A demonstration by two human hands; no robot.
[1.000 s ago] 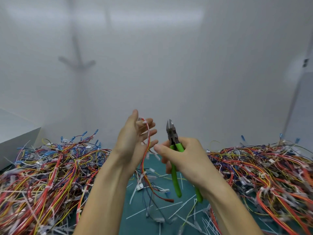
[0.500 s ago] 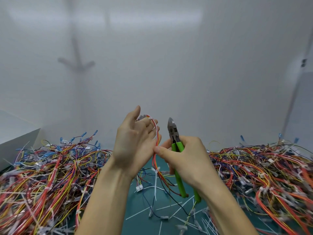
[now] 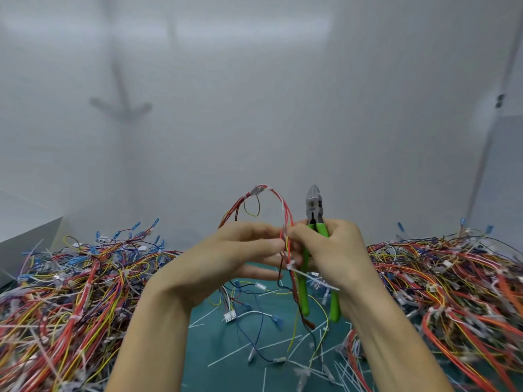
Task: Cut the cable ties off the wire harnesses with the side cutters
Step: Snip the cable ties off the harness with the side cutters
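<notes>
A thin wire harness (image 3: 266, 202) of red, yellow and black wires arches up between my hands. My left hand (image 3: 235, 256) pinches it at the fingertips, palm turned away from me. My right hand (image 3: 334, 250) grips the green-handled side cutters (image 3: 314, 213) upright, jaws closed and pointing up, while its thumb and forefinger also pinch the harness just beside the left fingertips. A white cable tie (image 3: 308, 274) sticks out from the bundle below my fingers, its tail pointing right. The harness ends dangle down to the mat.
Big heaps of tied colourful harnesses lie left (image 3: 70, 292) and right (image 3: 452, 278) on the teal mat (image 3: 220, 349). Cut white tie pieces (image 3: 240, 352) and loose wires litter the mat between my arms. A white wall stands close behind, a grey box edge (image 3: 28, 239) at far left.
My hands have come together at the harness. The left hand turned and spread the wire loop upward; the right thumb and forefinger now pinch the bundle while still holding the cutters.
</notes>
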